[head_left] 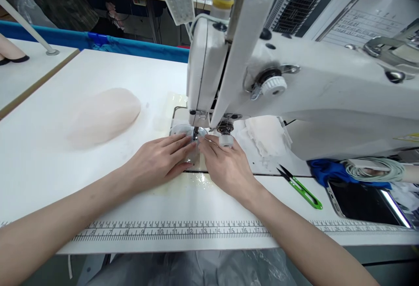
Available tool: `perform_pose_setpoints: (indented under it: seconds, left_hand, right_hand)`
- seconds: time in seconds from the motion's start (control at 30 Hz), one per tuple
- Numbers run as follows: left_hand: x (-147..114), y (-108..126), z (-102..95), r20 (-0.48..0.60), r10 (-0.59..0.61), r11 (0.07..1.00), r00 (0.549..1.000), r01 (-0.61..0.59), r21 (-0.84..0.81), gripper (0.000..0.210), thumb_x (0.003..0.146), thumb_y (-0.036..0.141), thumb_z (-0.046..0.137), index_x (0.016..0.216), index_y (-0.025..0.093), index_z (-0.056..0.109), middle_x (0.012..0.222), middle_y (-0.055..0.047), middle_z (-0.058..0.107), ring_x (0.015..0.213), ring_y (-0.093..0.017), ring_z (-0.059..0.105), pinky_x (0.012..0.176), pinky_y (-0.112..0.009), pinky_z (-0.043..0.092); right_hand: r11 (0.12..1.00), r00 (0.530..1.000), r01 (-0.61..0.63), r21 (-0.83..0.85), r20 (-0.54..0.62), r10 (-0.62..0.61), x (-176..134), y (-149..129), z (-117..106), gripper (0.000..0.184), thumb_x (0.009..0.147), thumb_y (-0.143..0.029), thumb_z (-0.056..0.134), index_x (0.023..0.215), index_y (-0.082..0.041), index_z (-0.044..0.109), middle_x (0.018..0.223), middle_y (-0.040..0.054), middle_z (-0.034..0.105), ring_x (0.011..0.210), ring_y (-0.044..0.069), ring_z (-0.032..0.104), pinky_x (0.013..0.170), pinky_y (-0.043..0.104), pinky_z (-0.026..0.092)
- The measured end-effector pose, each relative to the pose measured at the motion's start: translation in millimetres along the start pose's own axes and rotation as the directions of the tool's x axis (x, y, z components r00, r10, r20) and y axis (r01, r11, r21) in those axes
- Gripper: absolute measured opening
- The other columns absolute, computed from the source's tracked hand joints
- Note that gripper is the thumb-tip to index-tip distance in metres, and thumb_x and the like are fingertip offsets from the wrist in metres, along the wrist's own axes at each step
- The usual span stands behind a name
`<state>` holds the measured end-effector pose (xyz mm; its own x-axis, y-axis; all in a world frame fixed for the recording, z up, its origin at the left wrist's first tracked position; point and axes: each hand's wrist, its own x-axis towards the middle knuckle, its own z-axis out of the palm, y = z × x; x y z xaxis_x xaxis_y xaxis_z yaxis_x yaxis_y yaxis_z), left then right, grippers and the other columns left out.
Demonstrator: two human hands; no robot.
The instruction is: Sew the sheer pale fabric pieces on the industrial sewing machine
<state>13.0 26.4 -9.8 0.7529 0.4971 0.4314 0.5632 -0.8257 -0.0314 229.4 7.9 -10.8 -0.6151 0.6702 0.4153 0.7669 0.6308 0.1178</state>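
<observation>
The presser foot [195, 133] of a white sewing machine [294, 81] stands between my two hands, over a thin, pale, see-through piece [178, 128]; its kind I cannot make out. My left hand [162, 157] lies flat left of the foot, fingers stretched over this piece and holding nothing. From the right, my right hand [225, 161] rests low by the foot, its fingers lying forward on the work surface. Part of the right fingers is hidden below the machine head. A sheer beige oval fabric piece [108, 116] lies on the table to the left.
Green-handled thread snips [301, 188] and a phone [365, 201] lie to the right. Pale folded fabric [266, 134] sits under the machine arm. A ruler strip [183, 230] runs along the front edge. Behind the blue cloth edge [140, 48], a person [55, 2] is partly visible.
</observation>
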Motion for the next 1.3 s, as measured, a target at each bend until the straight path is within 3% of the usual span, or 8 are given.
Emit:
perform_pose_setpoints:
  seconds: [0.17, 0.3, 0.47, 0.67, 0.93, 1.3]
  left_hand:
    - [-1.1, -1.5, -3.0, -0.088, 0.1, 0.995, 0.991, -0.097, 0.035, 0.019, 0.094, 0.017, 0.052, 0.105, 0.015, 0.068, 0.109, -0.007, 0.073, 0.102, -0.021, 0.07, 0.089, -0.036, 0.061]
    - [0.9, 0.0, -3.1, -0.107, 0.08, 0.996, 0.991, -0.076, 0.045, 0.017, 0.094, 0.017, 0.052, 0.1, 0.016, 0.068, 0.103, -0.005, 0.075, 0.097, -0.02, 0.071, 0.078, -0.032, 0.063]
    - [-1.6, 8.5, -4.8, -0.067, 0.074, 0.996, 0.995, -0.07, 0.062, 0.026, 0.095, 0.023, 0.053, 0.116, 0.012, 0.065, 0.117, -0.009, 0.07, 0.11, -0.023, 0.067, 0.088, -0.035, 0.061]
    - [-10.2, 13.6, -6.9, 0.067, 0.038, 0.999, 0.997, -0.039, 0.017, 0.033, 0.096, 0.019, 0.049, 0.126, 0.011, 0.06, 0.127, -0.013, 0.063, 0.119, -0.027, 0.06, 0.095, -0.039, 0.058]
    - [-7.5, 13.9, -7.6, 0.047, 0.052, 0.997, 0.998, -0.054, 0.049, 0.031, 0.095, 0.017, 0.05, 0.123, 0.01, 0.062, 0.124, -0.012, 0.065, 0.117, -0.027, 0.062, 0.093, -0.039, 0.059]
    - [-6.9, 15.0, -9.8, 0.041, 0.094, 0.986, 0.995, -0.099, 0.133, 0.028, 0.097, 0.017, 0.049, 0.118, 0.008, 0.064, 0.12, -0.013, 0.067, 0.114, -0.026, 0.064, 0.088, -0.036, 0.061]
  right_hand:
    - [1.0, 0.998, -0.004, -0.024, -0.06, 0.003, 3.5, -2.7, 1.8, 0.027, 0.09, -0.002, 0.045, 0.099, -0.017, 0.067, 0.091, 0.0009, 0.074, 0.077, 0.014, 0.062, 0.081, 0.031, 0.038]
    - [1.0, 0.998, -0.013, -0.023, -0.054, 0.012, 3.8, -2.3, 2.3, 0.027, 0.091, -0.005, 0.046, 0.099, -0.017, 0.069, 0.095, 0.0009, 0.075, 0.077, 0.014, 0.06, 0.074, 0.032, 0.038]
    - [1.0, 0.998, 0.027, 0.014, -0.057, -0.026, -4.4, -3.8, -4.0, 0.024, 0.091, -0.011, 0.052, 0.106, -0.014, 0.07, 0.112, 0.0033, 0.073, 0.096, 0.019, 0.062, 0.082, 0.035, 0.041]
    - [0.999, 1.0, 0.026, 0.019, 0.007, -0.026, -8.4, -7.4, -10.5, 0.029, 0.089, -0.006, 0.051, 0.108, -0.016, 0.07, 0.115, 0.0012, 0.072, 0.095, 0.017, 0.063, 0.091, 0.037, 0.041]
    - [1.0, 1.0, -0.01, 0.024, 0.006, 0.01, -6.0, -2.7, -5.9, 0.039, 0.089, -0.002, 0.045, 0.117, -0.017, 0.067, 0.111, 0.0032, 0.072, 0.094, 0.018, 0.062, 0.092, 0.037, 0.041]
    - [0.998, 0.999, 0.03, 0.053, -0.019, -0.029, -7.1, -3.7, -9.0, 0.032, 0.092, -0.001, 0.043, 0.101, -0.017, 0.069, 0.106, 0.0005, 0.073, 0.097, 0.017, 0.061, 0.098, 0.036, 0.039]
